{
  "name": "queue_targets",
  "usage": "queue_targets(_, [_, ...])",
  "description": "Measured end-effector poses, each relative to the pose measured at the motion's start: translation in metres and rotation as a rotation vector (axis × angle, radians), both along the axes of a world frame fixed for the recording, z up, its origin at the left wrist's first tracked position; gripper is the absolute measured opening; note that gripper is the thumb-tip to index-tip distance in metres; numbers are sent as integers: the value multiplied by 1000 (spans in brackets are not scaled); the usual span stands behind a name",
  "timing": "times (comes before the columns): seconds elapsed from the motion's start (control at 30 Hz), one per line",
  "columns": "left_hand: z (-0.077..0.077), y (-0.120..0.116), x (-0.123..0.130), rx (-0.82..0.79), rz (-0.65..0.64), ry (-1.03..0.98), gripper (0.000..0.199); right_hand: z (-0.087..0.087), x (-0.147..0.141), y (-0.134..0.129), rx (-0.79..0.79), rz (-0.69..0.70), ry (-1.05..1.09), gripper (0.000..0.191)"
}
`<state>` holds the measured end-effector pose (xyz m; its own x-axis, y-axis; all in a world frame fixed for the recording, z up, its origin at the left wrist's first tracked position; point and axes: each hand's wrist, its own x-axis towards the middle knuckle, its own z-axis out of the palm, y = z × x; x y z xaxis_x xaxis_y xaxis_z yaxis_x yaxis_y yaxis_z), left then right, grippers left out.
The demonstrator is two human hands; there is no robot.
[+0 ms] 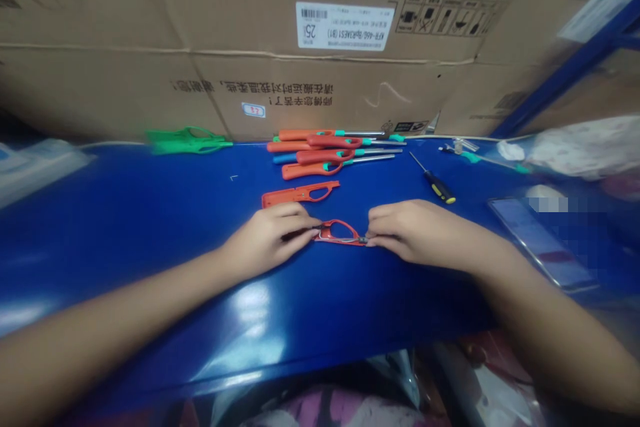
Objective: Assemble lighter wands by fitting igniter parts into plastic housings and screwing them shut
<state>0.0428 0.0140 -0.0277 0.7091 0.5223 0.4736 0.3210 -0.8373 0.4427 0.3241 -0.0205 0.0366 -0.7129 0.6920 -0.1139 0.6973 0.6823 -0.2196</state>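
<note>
My left hand [273, 238] pinches the handle end of an orange lighter shell half [345, 224], covering much of it. A thin pale wire runs along the shell below its trigger loop. At the loop's right end, my right hand [413, 230] has thumb and finger closed on the tip, where a small metallic piece shows. A second orange shell half [300, 195] lies just beyond my left hand. Farther back rests a pile of long-nosed lighters [333, 155], mostly orange and red with metal tubes.
A black and yellow screwdriver [434, 179] lies right of the pile, with a phone [543, 240] nearer. Green shell pieces [187, 141] are at the back left. A cardboard box [260, 73] walls the back of the blue table [165, 203]. Plastic bags [587, 147] sit at right.
</note>
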Motion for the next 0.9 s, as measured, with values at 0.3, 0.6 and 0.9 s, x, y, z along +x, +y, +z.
queue_targets(0.3, [0, 1, 1, 19, 58, -30, 19, 1, -11, -7, 195, 33, -146, 23])
queue_targets(0.6, [3, 1, 4, 20, 78, -33, 19, 0, -34, -22, 285, 41, -384, 19])
queue_targets(0.9, [1, 0, 5, 23, 68, 22, 21, -6, -38, -26, 274, 27, -409, 18])
